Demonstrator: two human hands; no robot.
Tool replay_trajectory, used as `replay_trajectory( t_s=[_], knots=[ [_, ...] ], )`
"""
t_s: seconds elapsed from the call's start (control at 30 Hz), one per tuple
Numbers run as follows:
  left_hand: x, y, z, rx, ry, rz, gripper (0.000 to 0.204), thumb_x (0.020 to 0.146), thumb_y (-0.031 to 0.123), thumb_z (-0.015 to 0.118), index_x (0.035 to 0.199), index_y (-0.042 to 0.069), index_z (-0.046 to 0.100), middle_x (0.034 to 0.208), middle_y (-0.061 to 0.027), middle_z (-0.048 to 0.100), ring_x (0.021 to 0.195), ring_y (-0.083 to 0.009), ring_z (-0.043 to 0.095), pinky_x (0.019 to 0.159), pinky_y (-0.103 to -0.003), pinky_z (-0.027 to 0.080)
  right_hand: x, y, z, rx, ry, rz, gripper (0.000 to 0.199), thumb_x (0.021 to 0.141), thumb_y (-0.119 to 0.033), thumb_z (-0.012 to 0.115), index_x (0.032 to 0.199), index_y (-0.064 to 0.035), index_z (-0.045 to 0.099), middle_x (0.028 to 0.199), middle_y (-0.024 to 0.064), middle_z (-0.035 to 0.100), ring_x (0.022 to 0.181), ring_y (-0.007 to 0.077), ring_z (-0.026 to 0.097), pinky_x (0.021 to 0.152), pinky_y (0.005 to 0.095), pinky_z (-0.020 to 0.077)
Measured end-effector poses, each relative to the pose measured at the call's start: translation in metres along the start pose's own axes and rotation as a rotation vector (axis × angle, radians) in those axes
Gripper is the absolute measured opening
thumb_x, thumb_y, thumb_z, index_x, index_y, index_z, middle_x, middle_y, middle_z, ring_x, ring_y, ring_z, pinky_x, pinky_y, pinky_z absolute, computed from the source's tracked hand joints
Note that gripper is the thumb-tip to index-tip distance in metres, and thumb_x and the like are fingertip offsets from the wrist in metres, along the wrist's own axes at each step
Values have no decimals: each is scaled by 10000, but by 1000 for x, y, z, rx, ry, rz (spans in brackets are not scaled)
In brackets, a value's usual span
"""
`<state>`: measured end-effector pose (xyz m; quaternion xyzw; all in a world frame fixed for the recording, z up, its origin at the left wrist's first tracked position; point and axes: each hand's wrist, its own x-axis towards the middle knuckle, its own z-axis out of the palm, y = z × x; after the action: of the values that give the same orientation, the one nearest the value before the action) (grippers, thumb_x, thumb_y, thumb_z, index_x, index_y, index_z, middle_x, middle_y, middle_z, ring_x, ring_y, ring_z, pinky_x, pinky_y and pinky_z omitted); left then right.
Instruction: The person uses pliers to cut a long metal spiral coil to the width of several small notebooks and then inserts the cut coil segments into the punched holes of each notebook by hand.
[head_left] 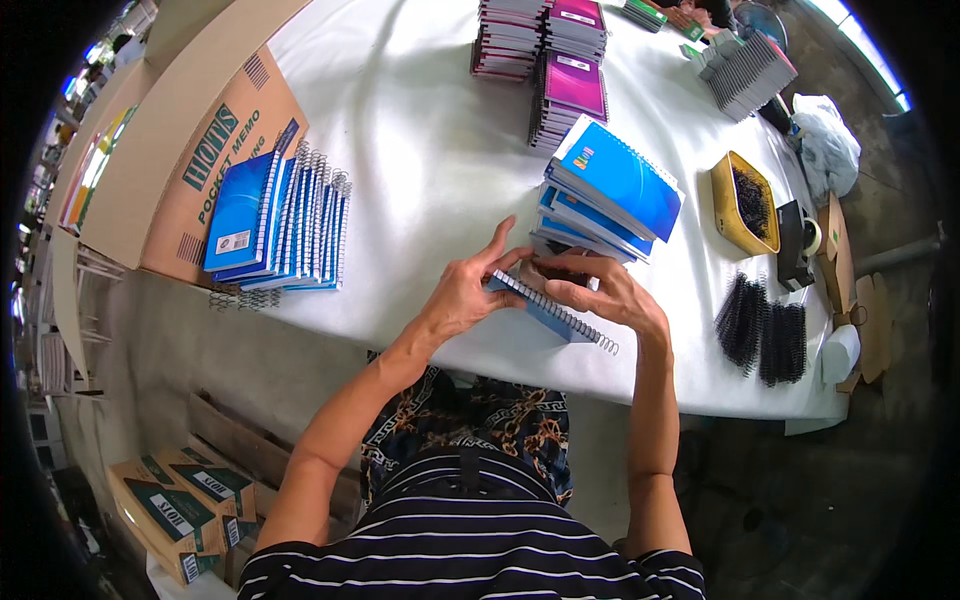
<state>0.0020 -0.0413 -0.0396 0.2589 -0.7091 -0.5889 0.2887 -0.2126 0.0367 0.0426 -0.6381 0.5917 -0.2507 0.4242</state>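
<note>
Near the table's front edge, a small blue notebook (548, 318) stands on edge, its spiral side up. A silvery wire coil (580, 325) runs through that side, and its loose end sticks out past the near right corner. My left hand (462, 292) grips the notebook's far left end between thumb and fingers, index finger raised. Bent over the same end, my right hand (605, 292) has its thumb and fingers closed at the coil. Its fingertips are partly hidden. Just beyond my hands lies a pile of blue notebooks (615, 180).
At left, several coiled blue notebooks (280, 225) lean against a cardboard box (215, 170). Purple notebook stacks (570, 85) stand at the back. On the right are a yellow basket (735, 225) of black coils, bundled black coils (760, 330) and a tape dispenser (797, 245). Another person's hand (678, 18) shows far off.
</note>
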Motion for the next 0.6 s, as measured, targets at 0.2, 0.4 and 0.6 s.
replay_trajectory(
  t_s=[0.2,0.4,0.6],
  knots=[
    [1,-9,-15,-11,-146,113,815,755,287,800,1450,76,432,1314,-107,626,1143,-125,575,983,-319,488,-50,6,-24,-22,137,-9,535,868,-448,635,1226,-52,674,1083,132,667,902,212,609,783,308,481],
    [-5,20,-39,-116,-207,19,541,793,226,766,1291,78,619,1305,-71,634,1183,-166,599,1041,-332,445,-112,74,-45,-689,563,275,404,819,-328,753,1149,-99,711,1220,151,622,1151,268,578,956,393,422],
    [-46,21,-48,695,73,279,593,772,182,746,1345,193,593,1347,-35,604,1309,-327,496,1101,-535,343,-37,68,39,-552,734,131,509,810,-342,769,1178,-35,597,1229,170,575,1133,358,533,969,443,398]
  ],
)
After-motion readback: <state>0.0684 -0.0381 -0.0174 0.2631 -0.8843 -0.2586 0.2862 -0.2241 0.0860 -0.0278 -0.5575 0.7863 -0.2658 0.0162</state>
